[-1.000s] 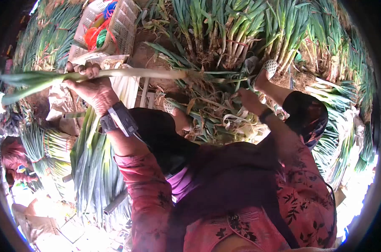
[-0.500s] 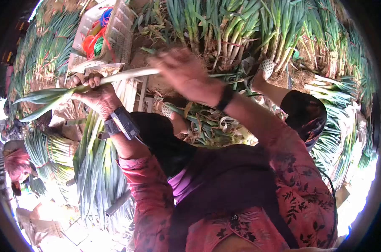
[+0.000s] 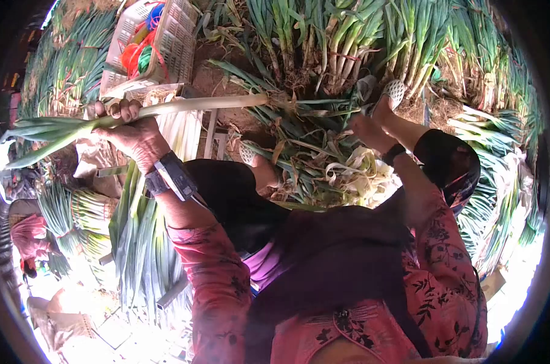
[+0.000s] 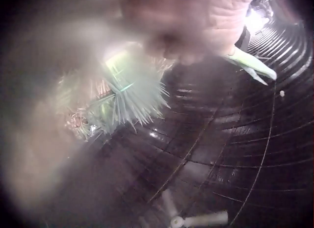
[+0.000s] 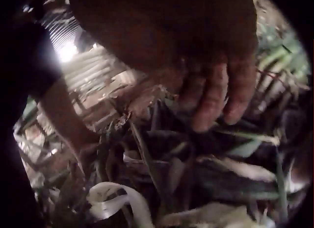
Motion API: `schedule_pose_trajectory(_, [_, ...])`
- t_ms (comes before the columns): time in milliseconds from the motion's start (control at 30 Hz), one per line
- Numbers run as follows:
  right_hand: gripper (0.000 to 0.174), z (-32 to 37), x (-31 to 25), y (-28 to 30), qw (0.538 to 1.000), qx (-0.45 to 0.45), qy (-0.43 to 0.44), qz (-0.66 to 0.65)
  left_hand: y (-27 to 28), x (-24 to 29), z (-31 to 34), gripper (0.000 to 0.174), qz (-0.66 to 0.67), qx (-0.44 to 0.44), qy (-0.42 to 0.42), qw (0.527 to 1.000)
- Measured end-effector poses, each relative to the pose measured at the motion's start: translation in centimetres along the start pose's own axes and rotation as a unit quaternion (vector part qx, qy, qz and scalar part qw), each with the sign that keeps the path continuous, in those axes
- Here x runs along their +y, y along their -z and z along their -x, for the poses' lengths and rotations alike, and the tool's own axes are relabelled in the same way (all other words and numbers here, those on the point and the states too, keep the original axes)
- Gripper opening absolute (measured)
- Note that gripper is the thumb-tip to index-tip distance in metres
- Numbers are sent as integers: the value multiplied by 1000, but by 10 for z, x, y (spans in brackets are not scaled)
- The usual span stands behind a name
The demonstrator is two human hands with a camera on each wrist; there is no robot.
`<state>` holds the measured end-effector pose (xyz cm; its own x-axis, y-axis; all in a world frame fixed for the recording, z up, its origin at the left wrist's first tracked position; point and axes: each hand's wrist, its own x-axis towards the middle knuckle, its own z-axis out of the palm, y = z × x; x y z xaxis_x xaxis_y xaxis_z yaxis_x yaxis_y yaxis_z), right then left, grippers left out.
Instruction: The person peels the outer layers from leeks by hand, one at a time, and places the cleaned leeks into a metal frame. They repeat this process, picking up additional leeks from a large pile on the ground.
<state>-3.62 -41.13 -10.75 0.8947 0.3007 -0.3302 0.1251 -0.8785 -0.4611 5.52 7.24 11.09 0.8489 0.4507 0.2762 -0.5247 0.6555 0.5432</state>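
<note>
My left hand (image 3: 132,136) grips a leek (image 3: 208,103) with curled fingers, near where its white shaft turns green. The leek lies nearly level, leaves to the left and root end to the right. In the left wrist view the hand is blurred, with a green leaf end (image 4: 255,66) sticking out past it. My right hand (image 3: 372,133) hangs low beside the right knee. In the right wrist view its fingers (image 5: 211,103) point loosely down, over a litter of stripped leaves (image 5: 225,186). Below my left arm lie more leeks (image 3: 144,242), leaves toward me.
A white plastic crate (image 3: 175,45) holds red, blue and green twine (image 3: 144,57). Tied leek bunches (image 3: 341,48) stand along the far side, and more lie at the right (image 3: 481,176) and left (image 3: 74,212). Peeled leaves (image 3: 314,170) litter the ground between the feet.
My right hand swept up to the leek's white shaft, then back down right to beside the knee. My left hand keeps its hold on the leek, whose shaft now looks whiter and cleaner.
</note>
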Motion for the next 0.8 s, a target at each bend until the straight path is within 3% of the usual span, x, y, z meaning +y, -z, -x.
schedule_pose_trajectory(33, [22, -13, 2, -2, 979, 113, 72, -152, -2, -1, 1, 52, 2, 17, -4, 1000])
schedule_pose_trajectory(67, [21, -24, -10, 5, 917, 222, 141, -300, -2, -1, 0, 52, -1, 15, -5, 1000])
schedule_pose_trajectory(133, [20, -43, -61, 46, 921, 268, 131, -250, 0, -6, 1, 52, 9, 15, -13, 1000])
schedule_pose_trajectory(200, [21, -41, -138, 91, 869, 364, 278, -188, 3, -9, 2, 54, 28, 6, -1, 1000])
schedule_pose_trajectory(267, [23, -40, -186, 103, 876, 314, 287, -226, 1, -11, 4, 48, 17, -34, 4, 999])
schedule_pose_trajectory(333, [22, -44, -215, 102, 885, 256, 322, -219, -10, -15, 11, 48, -3, -17, 1, 1000])
schedule_pose_trajectory(433, [25, -50, -230, 83, 941, 100, 284, -156, -24, -26, 20, 47, -21, -7, 7, 1000])
schedule_pose_trajectory(567, [31, -38, -223, 45, 910, 136, 307, -242, -19, -37, 20, 52, -27, -23, 56, 998])
schedule_pose_trajectory(667, [25, -32, -217, 30, 910, 98, 246, -318, -14, -43, 18, 58, -47, -57, 104, 992])
schedule_pose_trajectory(733, [22, -27, -206, 28, 873, 115, 264, -394, -12, -41, 14, 54, -36, -33, 111, 993])
schedule_pose_trajectory(800, [20, -27, -176, 28, 890, 120, 242, -368, -4, -34, 4, 56, -27, -30, 121, 992])
